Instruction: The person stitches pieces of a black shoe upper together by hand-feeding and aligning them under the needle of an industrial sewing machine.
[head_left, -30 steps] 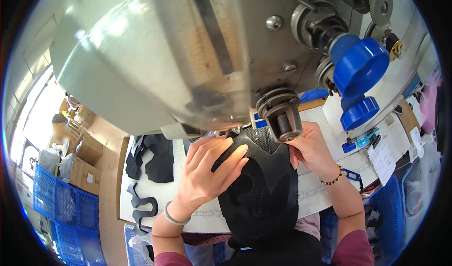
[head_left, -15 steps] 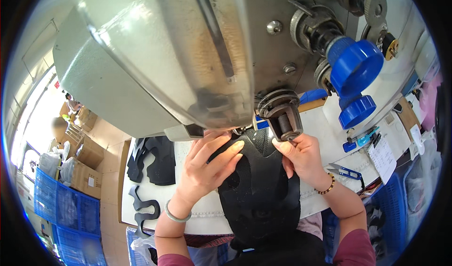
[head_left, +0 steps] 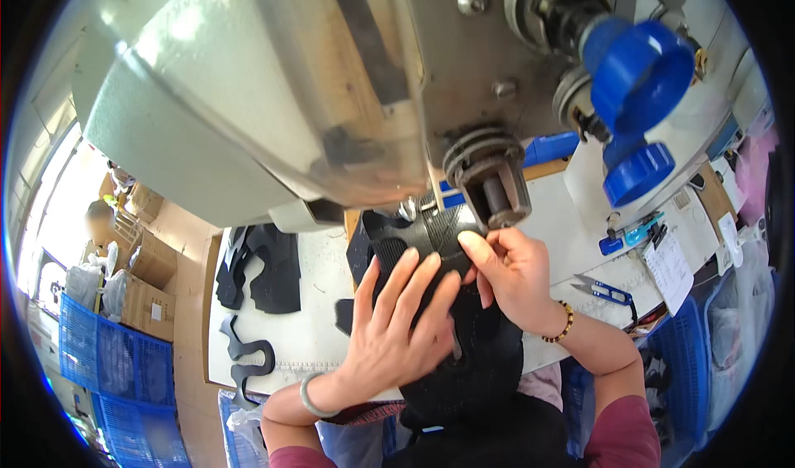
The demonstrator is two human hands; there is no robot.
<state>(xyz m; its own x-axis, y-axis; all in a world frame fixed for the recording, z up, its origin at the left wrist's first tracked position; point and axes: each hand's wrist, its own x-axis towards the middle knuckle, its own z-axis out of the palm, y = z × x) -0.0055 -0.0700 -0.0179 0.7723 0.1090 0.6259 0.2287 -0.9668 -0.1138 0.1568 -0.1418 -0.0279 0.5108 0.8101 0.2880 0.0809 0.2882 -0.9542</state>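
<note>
My left hand (head_left: 389, 335) is spread flat, fingers (head_left: 414, 290) fanned out and pressing down on the black fabric panel (head_left: 464, 344), not gripping, just pinning it to the bench (head_left: 319, 302). My right hand (head_left: 513, 273) is more curled, thumb and fingertips pinching the panel's top edge right under the sewing machine's round metal foot assembly (head_left: 489, 174). So both hands are on the same piece, and it sits half under the machine head (head_left: 248, 103), half hanging over the bench edge toward my lap.

How far along? Honestly looks like the middle of it to me. The piece is lined up at the needle end and I'm guiding it, but I can't tell from here how much of the seam is already stitched, since the machine blocks the view of that spot.

There's a pile of black cut pieces (head_left: 261, 265) off to my left on the bench, plus a couple of curvy black strips (head_left: 248, 360) nearer the edge, so I'd guess there's plenty left to run through. Small blue-handled snips (head_left: 604, 290) lie to my right, untouched, near some paper slips (head_left: 667, 269). Blue plastic crates (head_left: 99, 352) stand on the floor to the left.
</note>
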